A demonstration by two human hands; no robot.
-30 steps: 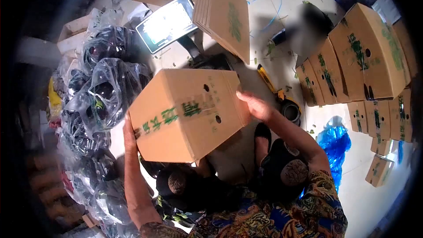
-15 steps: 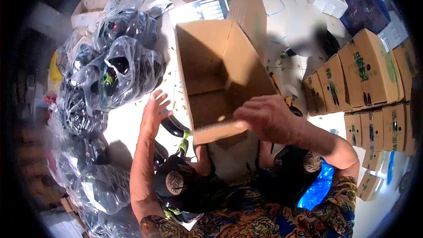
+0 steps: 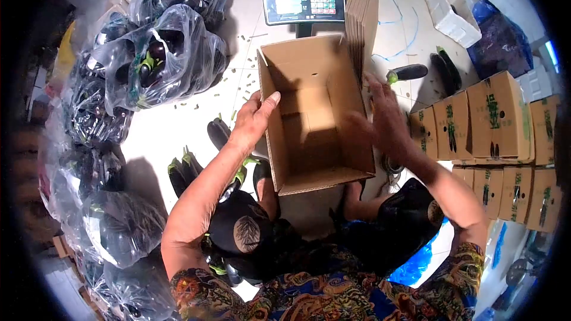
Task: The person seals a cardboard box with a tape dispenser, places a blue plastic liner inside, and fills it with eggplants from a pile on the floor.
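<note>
An open-topped cardboard box (image 3: 312, 172) stands between my hands, its inside bare. My left hand (image 3: 256, 120) is closed on the box's left wall, with the thumb at the rim and the fingers along the outside. At the right wall, my right hand (image 3: 386, 116) is open and slightly blurred; its fingers stretch up outside the rim and its thumb overlaps the inside. Dark eggplants (image 3: 219, 133) with green stems lie on the floor beside my left forearm. Behind the box stands a scale with a lit display and keypad (image 3: 303, 1).
Clear plastic bags of eggplants (image 3: 172, 59) are piled on the left. Printed cartons (image 3: 493, 113) are stacked on the right. More eggplants (image 3: 410, 72) lie past my right hand, near a white foam box (image 3: 450, 12). Flattened cardboard (image 3: 361, 12) stands beside the scale.
The box has turned more upright. My left hand has moved from beside it onto its left wall, and my right hand has gone from the near edge to the right wall.
</note>
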